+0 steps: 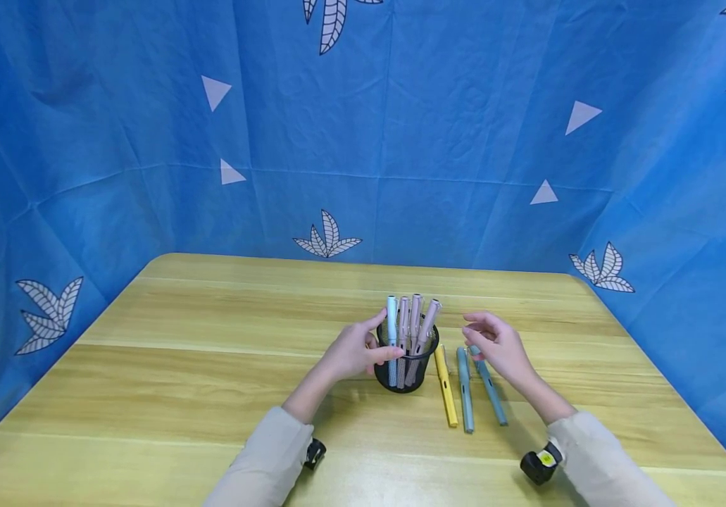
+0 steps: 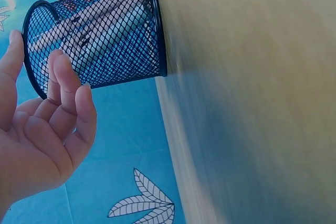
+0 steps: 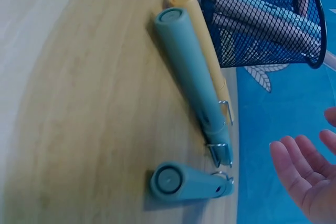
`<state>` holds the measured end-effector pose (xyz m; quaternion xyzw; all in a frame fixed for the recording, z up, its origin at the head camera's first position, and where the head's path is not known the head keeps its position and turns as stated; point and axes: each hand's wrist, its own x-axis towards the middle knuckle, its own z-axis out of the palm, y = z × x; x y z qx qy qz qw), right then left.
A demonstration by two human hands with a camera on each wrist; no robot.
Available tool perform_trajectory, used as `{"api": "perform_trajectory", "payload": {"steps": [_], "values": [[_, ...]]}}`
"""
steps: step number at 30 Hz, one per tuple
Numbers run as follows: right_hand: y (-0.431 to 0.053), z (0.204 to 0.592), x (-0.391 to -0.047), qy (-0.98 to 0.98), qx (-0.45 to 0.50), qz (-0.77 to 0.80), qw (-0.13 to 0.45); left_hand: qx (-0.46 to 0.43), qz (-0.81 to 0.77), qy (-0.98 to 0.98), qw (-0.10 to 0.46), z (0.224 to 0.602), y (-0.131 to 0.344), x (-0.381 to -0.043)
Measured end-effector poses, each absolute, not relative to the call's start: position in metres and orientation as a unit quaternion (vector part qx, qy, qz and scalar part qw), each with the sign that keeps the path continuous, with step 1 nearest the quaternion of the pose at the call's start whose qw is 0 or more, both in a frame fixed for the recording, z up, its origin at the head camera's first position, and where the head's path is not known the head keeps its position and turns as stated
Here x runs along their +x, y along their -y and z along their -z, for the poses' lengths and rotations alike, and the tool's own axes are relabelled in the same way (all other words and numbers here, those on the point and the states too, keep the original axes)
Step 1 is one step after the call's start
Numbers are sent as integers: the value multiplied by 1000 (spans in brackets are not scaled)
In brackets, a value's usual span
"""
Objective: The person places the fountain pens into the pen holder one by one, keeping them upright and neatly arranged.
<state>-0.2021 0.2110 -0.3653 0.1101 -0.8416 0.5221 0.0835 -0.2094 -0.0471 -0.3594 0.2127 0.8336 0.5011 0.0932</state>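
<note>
A black mesh pen holder (image 1: 422, 370) stands upright on the table with one light blue pen (image 1: 391, 320) and three pale purple pens (image 1: 415, 317) in it. My left hand (image 1: 353, 351) holds the holder from its left side, thumb across the front near the rim and index finger at the back. In the left wrist view, other curled fingers (image 2: 68, 90) lie against the mesh. On the table right of the holder lie a yellow pen (image 1: 446, 387) and two teal pens (image 1: 465, 391). Above the rightmost one hovers my right hand (image 1: 496, 343), fingers loosely bent, nothing in them.
The wood-grain table (image 1: 166, 366) reaches back to a blue cloth (image 1: 426, 127) with leaf and triangle prints. Both wrists wear small black cameras, including the right wrist camera (image 1: 539, 465). Pink shows at the lower right edge.
</note>
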Motion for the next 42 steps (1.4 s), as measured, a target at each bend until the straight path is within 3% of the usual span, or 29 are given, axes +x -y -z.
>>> {"api": "perform_trajectory", "payload": {"steps": [19, 42], "values": [[-232, 380, -202, 878, 98, -466, 51, 212, -499, -835, 93, 360, 47, -210], [-245, 383, -205, 909, 64, -403, -79, 203, -495, -839, 100, 360, 46, -210]]}}
